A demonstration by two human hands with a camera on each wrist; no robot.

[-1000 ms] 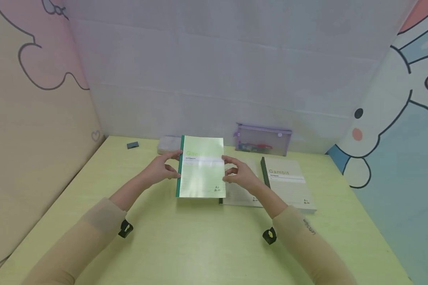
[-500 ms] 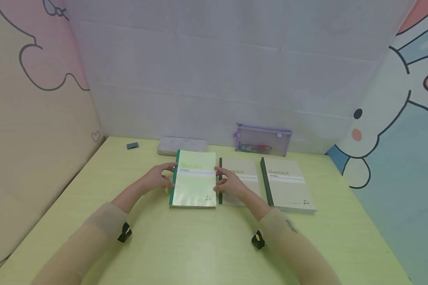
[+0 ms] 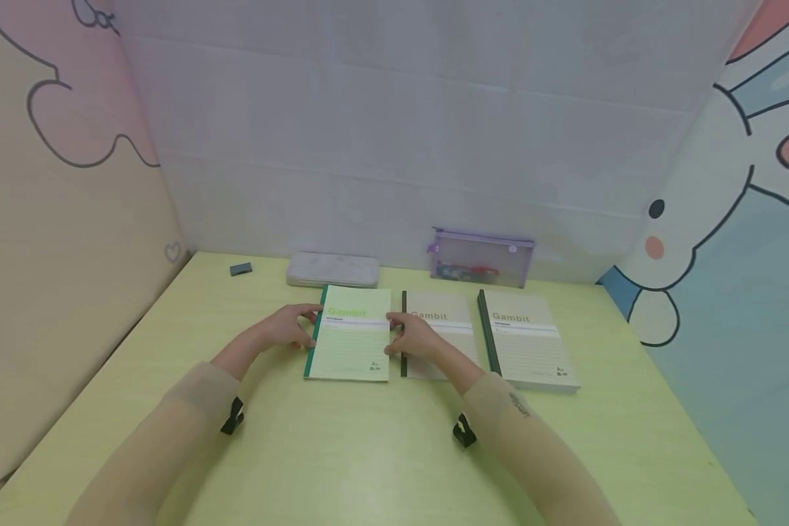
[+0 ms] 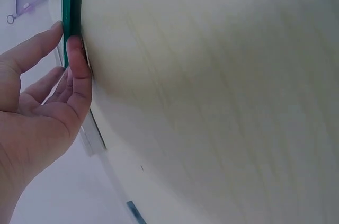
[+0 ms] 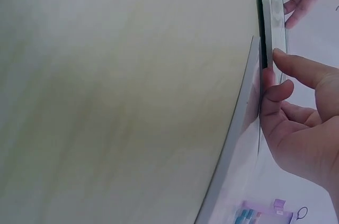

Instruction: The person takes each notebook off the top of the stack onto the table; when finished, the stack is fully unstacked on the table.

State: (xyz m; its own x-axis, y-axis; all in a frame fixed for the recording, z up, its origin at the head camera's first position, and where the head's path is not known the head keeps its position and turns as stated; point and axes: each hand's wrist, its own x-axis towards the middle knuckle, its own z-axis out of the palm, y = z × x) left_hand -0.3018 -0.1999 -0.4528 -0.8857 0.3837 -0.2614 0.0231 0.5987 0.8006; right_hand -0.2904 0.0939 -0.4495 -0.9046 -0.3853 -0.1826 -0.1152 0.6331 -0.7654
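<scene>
A notebook with a pale green cover and green spine [image 3: 348, 347] lies face up, left of centre on the table. My left hand [image 3: 284, 326] holds its spine edge, thumb and fingers on the green strip [image 4: 71, 7] in the left wrist view. At the opposite edge my right hand [image 3: 416, 339] grips with thumb and fingertips, and overlaps a grey-covered notebook [image 3: 460, 332] beside it. In the right wrist view a dark gap shows under the green notebook's edge, close over the table. Farther right lies a thicker notebook [image 3: 531, 343] with a dark green spine.
Behind the notebooks are a pale lilac case [image 3: 332, 269] and a purple mesh zip pouch [image 3: 482, 257] with pens inside. A small dark block [image 3: 240, 269] lies at the back left. A pale curtain [image 3: 394, 131] hangs behind the table [image 3: 368, 453].
Both hands have lowered the green notebook from above the table and shifted it slightly left, beside the other two. The lilac case and the grey notebook behind it have come into fuller view.
</scene>
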